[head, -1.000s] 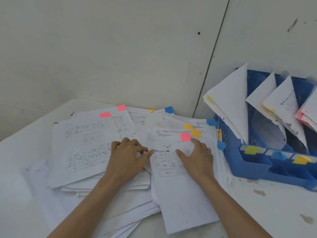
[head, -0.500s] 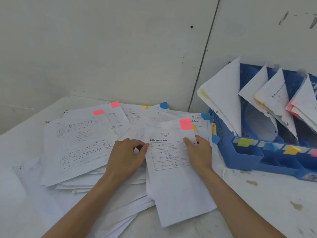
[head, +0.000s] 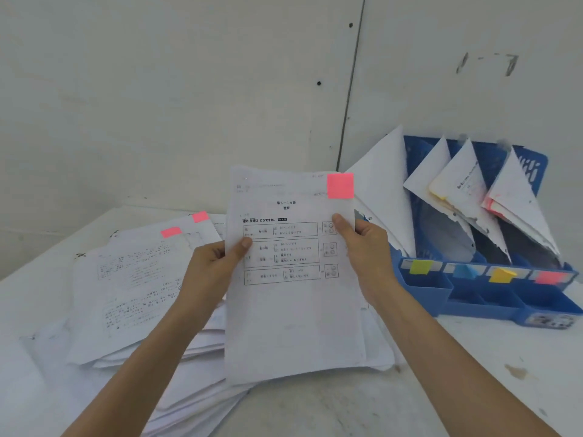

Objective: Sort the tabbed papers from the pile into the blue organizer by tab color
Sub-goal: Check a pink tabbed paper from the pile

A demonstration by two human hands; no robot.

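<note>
Change: a moment earlier the sheet (head: 293,310) lay flat on the pile (head: 132,288) with both hands at its edges. Now it was lifted clear and held up facing the camera, between the pile on the left and the blue organizer (head: 473,298) on the right.

Left hand (head: 214,266) pinched the sheet's left edge, thumb on the front. Right hand (head: 366,250) pinched the right edge, thumb on the front too, just below the pink tab (head: 340,185) at the top right corner.

Meaning for the task: the pick looked done and the color was plain to read, so next was likely the carry to the pink slot. The organizer's near rail carried four markers, left to right: green marker (head: 419,267), blue marker (head: 465,271), yellow marker (head: 501,275), pink marker (head: 550,276). Pink was the rightmost, and the folded papers (head: 517,200) behind it already showed pink edges. Two more pink-tabbed sheets sat on the far side of the pile, so plenty was left to sort.

Writing: the held sheet carried Japanese print, a centered heading with "6-10" in it and a line ending "どうですか" above three boxed rows (the rest too blurred to read). A sticker on the organizer's near right corner was unreadable.
</note>
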